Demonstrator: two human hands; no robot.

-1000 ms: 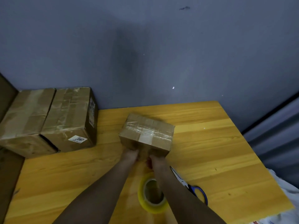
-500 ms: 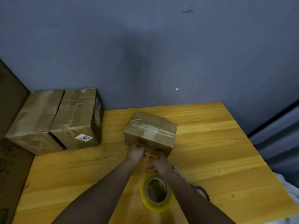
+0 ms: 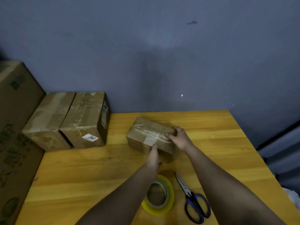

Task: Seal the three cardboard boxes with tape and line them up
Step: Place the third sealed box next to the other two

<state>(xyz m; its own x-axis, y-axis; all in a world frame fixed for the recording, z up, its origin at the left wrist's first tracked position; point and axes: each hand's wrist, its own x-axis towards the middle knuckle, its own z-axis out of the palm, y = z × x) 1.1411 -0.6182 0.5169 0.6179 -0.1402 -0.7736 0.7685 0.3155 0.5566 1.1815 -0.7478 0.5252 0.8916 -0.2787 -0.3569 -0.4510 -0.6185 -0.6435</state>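
Small cardboard box (image 3: 150, 137) sits mid-counter, turned at an angle to the counter edges. Clear tape runs along its top and crosses a second strip near the front edge.

Right hand (image 3: 179, 138) lies on the box's right end: fingers curl over the far top corner, thumb lies along the taped top. It grips the box. Left hand (image 3: 154, 154) is against the box's near face, fingertips at the top front edge where the tape strip comes down; the fingers look fairly straight, pressing rather than wrapping. Slight motion blur there, so the exact finger pose is uncertain.

Two larger cardboard boxes stand side by side, touching, at the counter's far left corner against the wall. The nearer-to-centre one (image 3: 84, 119) carries a white label (image 3: 90, 137) on its front face and another sticker on its right side. The left one (image 3: 48, 120) has a wide tape band along its top. Both are taped shut and well apart from the small box.

Yellow tape roll (image 3: 168, 207) lies flat on the wooden counter (image 3: 227, 143) near the front edge, partly under the left forearm. Scissors (image 3: 193, 200), blue-handled, lie just right of the roll, blades closed and pointing away.

A big printed carton (image 3: 14, 127) stands at the far left beside the counter. Grey-blue wall (image 3: 162, 62) behind.
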